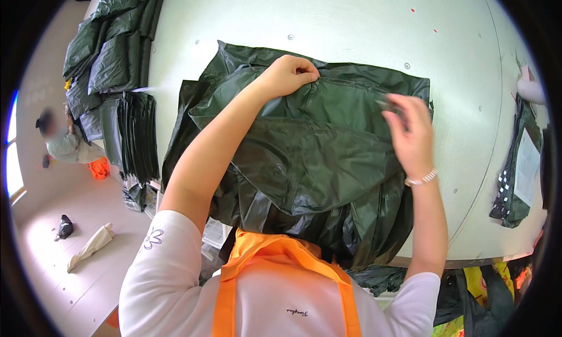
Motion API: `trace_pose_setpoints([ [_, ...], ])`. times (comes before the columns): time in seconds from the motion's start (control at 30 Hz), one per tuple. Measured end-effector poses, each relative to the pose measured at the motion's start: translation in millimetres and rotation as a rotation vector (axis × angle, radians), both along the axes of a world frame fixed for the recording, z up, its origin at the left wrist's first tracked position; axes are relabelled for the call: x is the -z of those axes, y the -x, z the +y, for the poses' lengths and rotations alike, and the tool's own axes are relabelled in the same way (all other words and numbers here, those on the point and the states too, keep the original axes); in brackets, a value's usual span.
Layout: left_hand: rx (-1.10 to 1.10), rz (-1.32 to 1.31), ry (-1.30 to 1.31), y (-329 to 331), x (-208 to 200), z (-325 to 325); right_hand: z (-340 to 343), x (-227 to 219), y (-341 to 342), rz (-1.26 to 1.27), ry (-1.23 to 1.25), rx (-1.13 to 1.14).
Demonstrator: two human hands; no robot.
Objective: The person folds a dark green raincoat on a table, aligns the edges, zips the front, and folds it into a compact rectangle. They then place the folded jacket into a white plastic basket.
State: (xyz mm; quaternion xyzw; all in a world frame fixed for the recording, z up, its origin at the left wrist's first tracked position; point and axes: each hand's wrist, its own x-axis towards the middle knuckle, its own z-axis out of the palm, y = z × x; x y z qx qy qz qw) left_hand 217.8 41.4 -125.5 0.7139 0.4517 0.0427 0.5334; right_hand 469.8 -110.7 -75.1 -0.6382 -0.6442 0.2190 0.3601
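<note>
A dark green, shiny piece of thin waterproof-looking fabric (328, 155) lies spread in folded layers on the table in front of me, its near part hanging over the edge. My left hand (290, 75) is closed on the fabric near its upper seam, thumb and fingers pinched together. At the right end of that seam, my right hand (411, 129) hovers over the cloth with its fingers curled, somewhat blurred. A small greyish thing shows at its fingertips, too smeared to name.
Stacks of folded dark green pieces (111, 62) fill the table's left side. The pale table (456, 132) bears another dark piece with a white sheet (527, 161) at far right. A person (61, 135) is at the far left. A beige roll (91, 247) lies on the floor.
</note>
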Motion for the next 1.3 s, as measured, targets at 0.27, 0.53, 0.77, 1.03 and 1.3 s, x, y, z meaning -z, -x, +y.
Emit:
trace_pose_setpoints([
  [0.27,-0.162,-0.114,0.536,3,-26,12,51,27,63,-0.029,-0.065,-0.185],
  [0.53,-0.126,-0.152,0.521,7,-17,14,62,31,77,0.040,-0.046,-0.183],
  [0.77,-0.136,-0.169,0.529,9,-14,14,66,32,77,-0.091,-0.154,-0.231],
  [1.03,-0.178,-0.087,0.214,11,-21,12,57,29,67,0.033,-0.134,-0.073],
  [1.3,-0.783,0.169,-0.820,160,-64,-58,-98,97,-153,-0.149,0.068,0.753],
])
